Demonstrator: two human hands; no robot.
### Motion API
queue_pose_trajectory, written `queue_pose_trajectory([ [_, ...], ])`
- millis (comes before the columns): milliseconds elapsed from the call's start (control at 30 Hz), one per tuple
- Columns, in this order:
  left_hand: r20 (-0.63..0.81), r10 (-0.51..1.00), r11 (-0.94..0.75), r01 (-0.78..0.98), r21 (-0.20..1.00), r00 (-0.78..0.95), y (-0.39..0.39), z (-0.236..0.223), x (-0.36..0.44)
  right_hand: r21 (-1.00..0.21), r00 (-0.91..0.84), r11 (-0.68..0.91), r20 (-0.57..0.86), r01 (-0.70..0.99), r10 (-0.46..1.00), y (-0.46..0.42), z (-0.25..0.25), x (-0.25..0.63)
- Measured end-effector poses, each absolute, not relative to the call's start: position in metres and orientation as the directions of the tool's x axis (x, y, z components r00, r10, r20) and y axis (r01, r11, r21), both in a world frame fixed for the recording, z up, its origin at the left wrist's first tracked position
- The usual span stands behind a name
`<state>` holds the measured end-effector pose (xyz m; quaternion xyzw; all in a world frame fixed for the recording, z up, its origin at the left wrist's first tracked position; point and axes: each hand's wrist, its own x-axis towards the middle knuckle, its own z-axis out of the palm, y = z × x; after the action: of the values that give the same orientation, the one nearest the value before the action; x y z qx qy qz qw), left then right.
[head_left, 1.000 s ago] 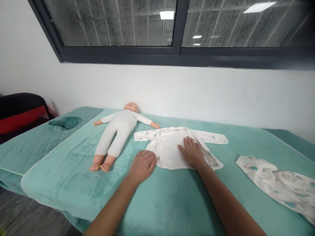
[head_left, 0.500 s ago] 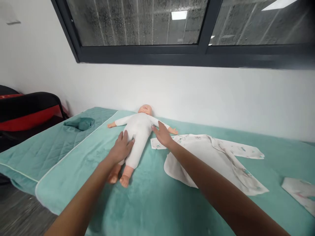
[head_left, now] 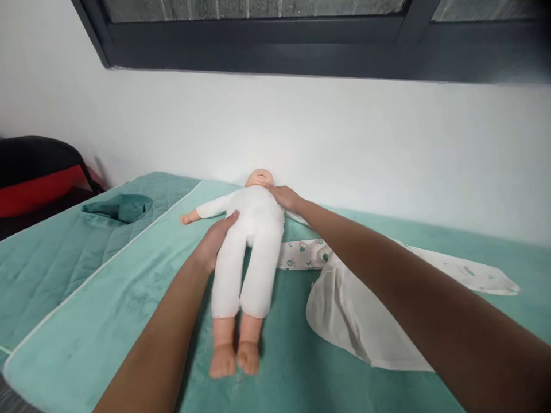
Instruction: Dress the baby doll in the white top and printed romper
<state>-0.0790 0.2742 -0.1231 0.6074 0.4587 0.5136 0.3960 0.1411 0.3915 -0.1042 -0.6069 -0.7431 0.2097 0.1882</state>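
Note:
A baby doll (head_left: 258,218) in white lies on its back, head toward the wall, bare feet toward me. My left hand (head_left: 215,241) is closed around its hip on the left side, thumb on top and the other fingers hidden beside or under the body. At the doll's right-hand shoulder, close to the neck, my right hand (head_left: 284,197) grips with its fingers over the top. That side's doll arm is mostly hidden behind my wrist. A white baby garment (head_left: 348,310) with printed sleeves lies spread to the right, partly covered by my right forearm.
Everything lies on a green padded mat (head_left: 142,287) against a white wall (head_left: 301,132). A quilted green section with a raised fabric opening (head_left: 118,209) is at left. Beyond it stands a black and red chair or bag (head_left: 41,178). A dark window frame (head_left: 249,51) runs above.
My left hand has moved from the doll's thigh to its hip, and my right hand up to its shoulder. The doll's legs now lie straighter toward me. The view has come closer and lower.

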Motion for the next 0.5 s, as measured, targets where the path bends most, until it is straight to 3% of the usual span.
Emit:
queue_pose_trajectory([
  [100, 0.048, 0.98, -0.021, -0.137, 0.99, 0.195, 0.246, -0.103, -0.051, -0.624, -0.193, 0.184, 0.053, 0.76, 0.98, 0.37, -0.078, 0.163],
  [200, -0.017, 0.953, 0.108, -0.283, 0.953, 0.304, 0.214, -0.08, -0.013, -0.639, -0.212, 0.233, 0.111, 0.733, 0.971, 0.333, -0.045, 0.206],
  [367, -0.002, 0.931, 0.141, -0.354, 0.925, 0.365, 0.166, -0.069, 0.076, -0.587, -0.091, 0.122, 0.082, 0.8, 0.992, 0.256, -0.011, 0.306],
  [500, -0.019, 0.903, 0.138, -0.248, 0.959, 0.43, 0.133, -0.084, 0.144, -0.575, -0.018, 0.037, 0.038, 0.817, 0.999, 0.207, -0.026, 0.377],
])
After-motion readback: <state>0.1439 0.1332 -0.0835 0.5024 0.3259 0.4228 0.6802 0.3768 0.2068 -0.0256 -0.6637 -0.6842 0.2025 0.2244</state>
